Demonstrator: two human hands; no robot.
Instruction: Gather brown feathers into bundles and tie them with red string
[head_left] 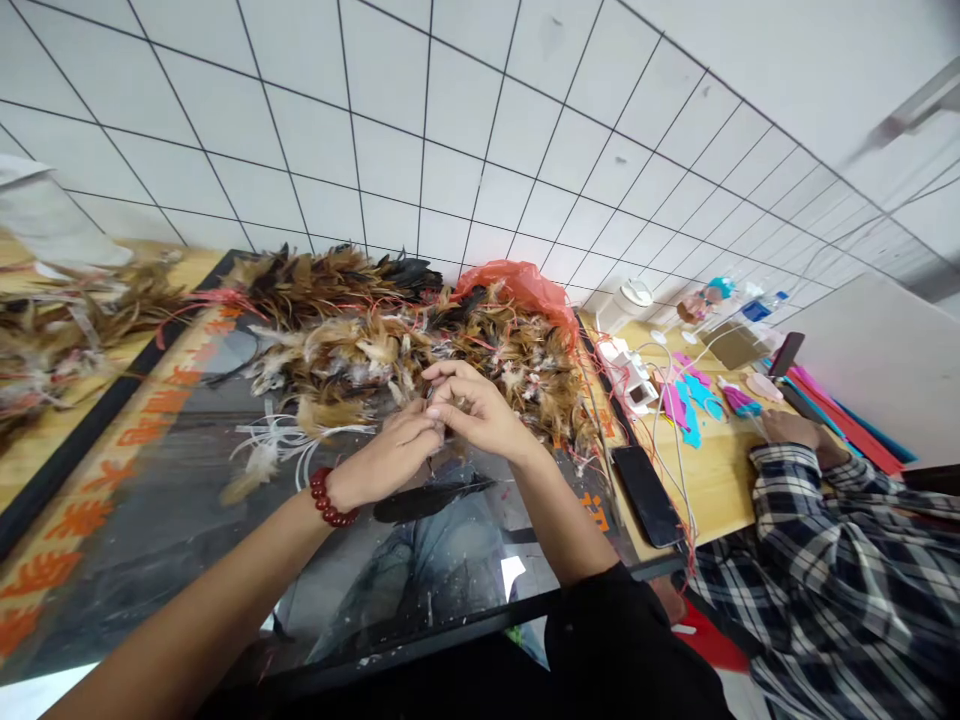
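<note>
My left hand (394, 455), with a red bead bracelet (330, 500) at its wrist, meets my right hand (480, 410) above the dark glossy table top (187, 500). Fingers of both hands are closed together at the tips. Whatever lies between them is too small and covered to make out. Just beyond the hands spreads a pile of brown and cream feathers (337, 350). White plastic strips (281, 435) curl left of my left hand. A long dark feather (424, 505) lies under my hands.
Behind the pile are darker feather bundles (322, 275) and a red plastic bag (517, 285). A black phone (646, 495) lies at right beside cables and a white power strip (630, 375). A co-worker in a plaid shirt (832, 560) sits farther right near colored pieces (694, 400).
</note>
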